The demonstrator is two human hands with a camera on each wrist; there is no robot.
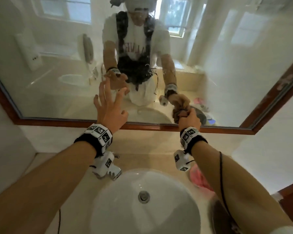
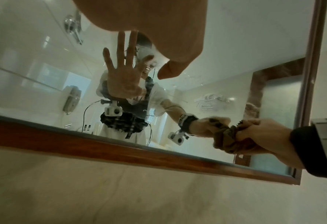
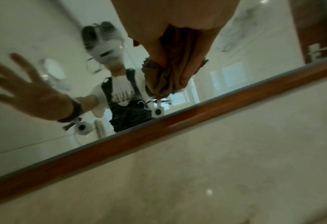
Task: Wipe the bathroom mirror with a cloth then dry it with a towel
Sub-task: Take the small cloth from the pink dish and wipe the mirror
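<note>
A large wall mirror [image 1: 57,48] in a brown wooden frame [image 1: 74,123] hangs above the sink. My left hand [image 1: 109,105] is open, fingers spread, fingertips at the glass near its lower middle. My right hand [image 1: 189,118] grips a bunched brown cloth [image 1: 180,114] and holds it against the glass just above the bottom frame. In the left wrist view the cloth [image 2: 227,142] sits in my right hand [image 2: 260,136] at the mirror's [image 2: 34,68] lower right. In the right wrist view the cloth [image 3: 166,78] is squeezed between fingers and thumb, pressed on the mirror [image 3: 24,30].
A round white sink basin [image 1: 142,208] with a metal drain [image 1: 143,196] lies below on a beige counter [image 1: 49,146]. A pink cloth [image 1: 200,178] lies on the counter at the right, partly behind my right forearm. A white wall [image 1: 269,132] flanks the mirror's right side.
</note>
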